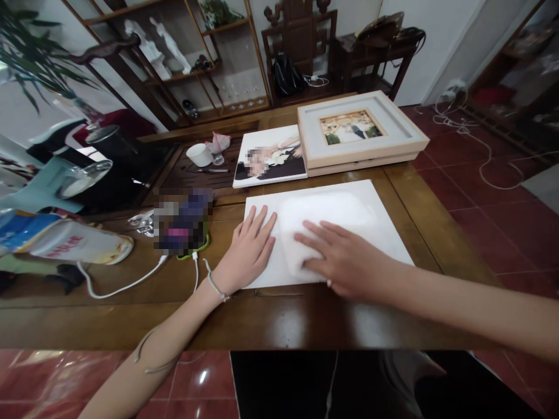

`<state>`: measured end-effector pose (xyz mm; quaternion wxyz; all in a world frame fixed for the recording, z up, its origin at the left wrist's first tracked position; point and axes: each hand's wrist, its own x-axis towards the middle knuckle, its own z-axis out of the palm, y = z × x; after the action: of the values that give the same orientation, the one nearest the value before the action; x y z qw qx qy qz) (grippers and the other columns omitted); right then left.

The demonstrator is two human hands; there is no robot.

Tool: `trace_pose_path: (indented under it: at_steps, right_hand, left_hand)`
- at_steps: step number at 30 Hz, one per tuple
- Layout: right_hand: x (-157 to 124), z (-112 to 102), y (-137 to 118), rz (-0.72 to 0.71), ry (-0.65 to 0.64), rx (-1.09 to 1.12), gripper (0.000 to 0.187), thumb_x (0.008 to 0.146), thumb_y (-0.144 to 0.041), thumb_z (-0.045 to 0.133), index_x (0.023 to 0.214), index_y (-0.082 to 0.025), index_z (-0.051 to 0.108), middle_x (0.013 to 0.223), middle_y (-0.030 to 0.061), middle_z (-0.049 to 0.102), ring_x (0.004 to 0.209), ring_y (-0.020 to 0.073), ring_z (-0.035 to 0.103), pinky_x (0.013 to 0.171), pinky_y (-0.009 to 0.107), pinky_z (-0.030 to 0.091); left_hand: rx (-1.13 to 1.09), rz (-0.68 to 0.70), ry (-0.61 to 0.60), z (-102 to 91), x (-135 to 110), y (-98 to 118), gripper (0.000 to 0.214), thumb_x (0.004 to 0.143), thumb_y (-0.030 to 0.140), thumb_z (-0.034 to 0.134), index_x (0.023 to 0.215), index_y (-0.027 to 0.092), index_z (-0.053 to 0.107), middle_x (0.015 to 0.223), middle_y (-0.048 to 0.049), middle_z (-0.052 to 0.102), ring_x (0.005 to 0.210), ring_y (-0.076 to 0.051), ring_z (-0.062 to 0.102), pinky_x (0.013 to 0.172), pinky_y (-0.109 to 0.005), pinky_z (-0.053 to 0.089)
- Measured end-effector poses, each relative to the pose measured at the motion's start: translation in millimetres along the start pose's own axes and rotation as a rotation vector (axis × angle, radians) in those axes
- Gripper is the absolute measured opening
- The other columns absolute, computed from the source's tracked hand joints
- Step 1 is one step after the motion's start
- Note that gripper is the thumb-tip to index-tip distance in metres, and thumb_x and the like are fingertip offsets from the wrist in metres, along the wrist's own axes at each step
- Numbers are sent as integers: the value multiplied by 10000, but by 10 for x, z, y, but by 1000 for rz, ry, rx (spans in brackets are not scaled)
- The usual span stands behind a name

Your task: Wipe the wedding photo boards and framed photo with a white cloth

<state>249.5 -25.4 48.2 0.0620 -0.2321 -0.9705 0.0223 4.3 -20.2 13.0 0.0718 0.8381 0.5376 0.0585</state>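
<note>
A flat white panel [388,233] lies on the brown wooden table. My left hand [251,250] rests palm down on its left part, fingers spread, with a bracelet at the wrist. On the panel's middle is a thin white sheet [323,206] with rounded corners, perhaps a cloth or wipe; motion blur hides its exact kind. My right hand [345,259] lies over this sheet with its fingers stretched out, and its fingertips look pressed on it. The palm side of both hands is hidden.
Behind the panel lie a photo print [273,154] and a pale wooden frame [364,151] holding a picture. To the left are a phone [186,224] with white cables, a snack bag [82,241], a white cup [200,155] and a black pot [111,154].
</note>
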Motion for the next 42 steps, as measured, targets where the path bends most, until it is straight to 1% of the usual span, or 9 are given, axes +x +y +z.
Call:
trace_pose_path:
  at_steps: [4, 7, 13, 19, 24, 30, 35, 38, 42]
  right_hand:
    - [188, 56, 331, 52, 45, -72, 459, 718, -124, 672, 1174, -159, 635, 1435, 167, 477, 1368, 371, 343, 1090, 535, 328]
    - [283, 84, 360, 105, 64, -118, 447, 724, -95, 642, 1169, -141, 639, 1429, 177, 480, 1368, 386, 337, 1092, 537, 314]
    - [154, 99, -124, 5, 48, -114, 287, 795, -209, 630, 1072, -157, 682, 1381, 242, 505, 1310, 441, 403, 1038, 607, 336]
    - [-90, -12, -478, -47, 38, -28, 173, 785, -234, 641, 939, -171, 691, 1352, 216, 545, 1275, 423, 457, 1023, 574, 387]
    - [-4, -19, -122, 37, -11, -3, 345, 731, -245, 706, 1071, -199, 672, 1400, 173, 516, 1322, 404, 405, 1048, 554, 370]
    - [248, 122, 258, 113, 58, -104, 410, 752, -177, 669, 1160, -174, 643, 1435, 163, 476, 1362, 397, 340, 1087, 546, 306]
    - [418, 195, 121, 81, 74, -90, 346, 814, -192, 596, 1155, -162, 651, 1432, 199, 463, 1364, 415, 325, 1088, 581, 262]
    - [430, 195, -27, -60, 73, -26, 303, 844, -181, 540, 1120, -173, 664, 1425, 187, 476, 1358, 388, 349, 1084, 579, 266]
    - [321, 86, -226, -264, 49, 82, 229, 815, -201, 581, 1017, -180, 688, 1372, 158, 539, 1329, 358, 403, 1080, 546, 292]
  left_hand:
    - [0, -2, -10, -3, 0, 2, 522, 1012, 316, 265, 1507, 151, 251, 1603, -140, 170, 1487, -316, 52, 1133, -543, 233]
    - [-6, -4, -14, -6, 3, 1, 520, 1013, 310, 268, 1508, 152, 247, 1603, -139, 169, 1488, -312, 49, 1136, -541, 225]
    - [-9, -5, -11, 4, 5, -7, 522, 1010, 317, 258, 1496, 126, 271, 1600, -152, 174, 1486, -319, 57, 1140, -541, 223]
    - [-1, 10, 2, 14, 2, -15, 523, 1005, 289, 240, 1501, 126, 256, 1600, -149, 175, 1486, -321, 61, 1129, -550, 241]
    - [-14, -1, -9, 4, 1, -9, 523, 1008, 314, 258, 1501, 140, 263, 1603, -139, 167, 1487, -320, 55, 1133, -556, 232]
    - [-90, -28, -4, 16, 6, -16, 530, 1009, 342, 265, 1502, 147, 275, 1604, -121, 177, 1487, -315, 56, 1147, -565, 203]
    - [-384, -62, 183, 28, 15, -39, 537, 1012, 414, 264, 1483, 160, 313, 1569, -121, 289, 1470, -245, 205, 1188, -491, 188]
    - [-519, -89, 334, 9, 20, -36, 534, 1014, 429, 270, 1467, 156, 343, 1542, -125, 347, 1435, -204, 306, 1196, -427, 215]
    - [-550, -79, 421, -19, 25, -10, 535, 1013, 429, 279, 1437, 125, 392, 1523, -141, 375, 1426, -208, 324, 1197, -424, 218]
